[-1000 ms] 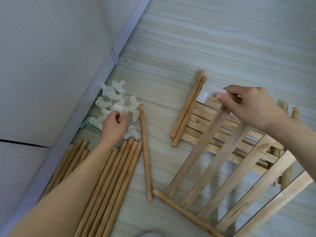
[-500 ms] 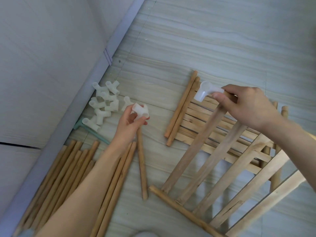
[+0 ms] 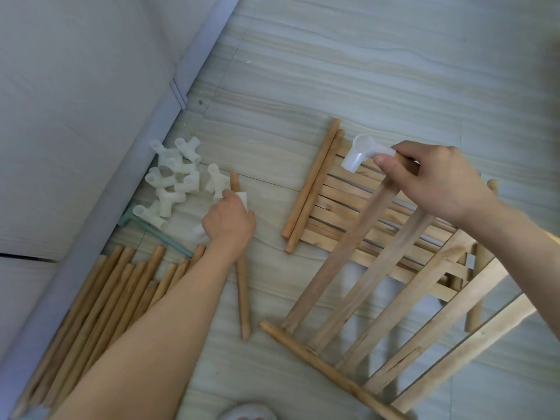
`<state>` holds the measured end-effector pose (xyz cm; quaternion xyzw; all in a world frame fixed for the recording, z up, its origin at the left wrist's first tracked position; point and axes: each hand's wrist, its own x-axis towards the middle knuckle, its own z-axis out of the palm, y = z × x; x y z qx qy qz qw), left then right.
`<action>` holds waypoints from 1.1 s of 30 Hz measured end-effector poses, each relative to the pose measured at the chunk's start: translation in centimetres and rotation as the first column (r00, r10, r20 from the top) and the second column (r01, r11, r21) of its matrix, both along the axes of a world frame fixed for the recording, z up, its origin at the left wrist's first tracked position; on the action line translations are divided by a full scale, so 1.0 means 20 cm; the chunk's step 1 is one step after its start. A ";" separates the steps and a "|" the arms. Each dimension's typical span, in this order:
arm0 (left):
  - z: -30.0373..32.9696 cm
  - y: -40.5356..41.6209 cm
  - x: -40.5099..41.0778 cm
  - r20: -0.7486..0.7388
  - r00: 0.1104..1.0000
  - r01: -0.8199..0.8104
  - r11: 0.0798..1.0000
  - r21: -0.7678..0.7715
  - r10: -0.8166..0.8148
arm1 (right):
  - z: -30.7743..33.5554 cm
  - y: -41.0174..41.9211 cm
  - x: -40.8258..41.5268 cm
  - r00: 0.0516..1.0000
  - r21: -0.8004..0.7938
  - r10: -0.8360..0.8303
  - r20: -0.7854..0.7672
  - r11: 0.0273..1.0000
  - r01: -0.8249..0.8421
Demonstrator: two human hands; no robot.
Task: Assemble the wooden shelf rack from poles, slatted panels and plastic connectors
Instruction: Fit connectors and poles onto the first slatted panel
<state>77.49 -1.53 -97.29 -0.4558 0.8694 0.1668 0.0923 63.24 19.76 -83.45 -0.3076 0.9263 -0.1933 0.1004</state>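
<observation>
Right hand (image 3: 436, 183) at centre right pinches the end rail of the raised slatted panel (image 3: 372, 268), right where a white connector (image 3: 363, 156) is already pushed on. Left hand (image 3: 228, 221) at centre left is curled round another connector (image 3: 244, 200), over a loose pole (image 3: 242, 286). My take: keep the rail pinned so it can't twist, line the socket up square, then push straight — no wobbling. Spare connectors (image 3: 172, 180) sit upper left of that hand. How deep the fitted one sits is hidden — and the panel's lower right is cut off.
</observation>
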 end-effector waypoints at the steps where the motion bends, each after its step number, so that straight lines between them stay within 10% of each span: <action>1: -0.01 0.01 0.00 0.009 1.000 0.029 0.999 -0.033 -0.029 | 0.00 0.01 0.00 1.000 -0.006 -0.002 0.003 1.000 0.002; 8: -0.10 0.06 0.14 -0.033 0.987 0.149 0.976 -0.159 -0.157 | 0.04 0.07 0.00 1.000 -0.046 -0.012 0.011 0.999 0.012; 17: -0.06 0.07 0.07 -0.204 0.951 -0.191 0.959 0.209 0.234 | 0.08 0.11 0.02 0.999 -0.063 -0.027 0.032 0.998 0.029; 29: -0.19 0.18 -0.19 -0.069 0.995 -0.060 0.994 0.093 0.066 | 0.04 0.09 0.01 0.999 -0.048 -0.031 0.035 0.998 0.033; 33: -0.12 0.17 -0.23 -0.290 0.940 -0.080 0.941 0.329 0.182 | 0.02 0.11 -0.01 1.000 -0.070 -0.026 -0.006 0.997 0.025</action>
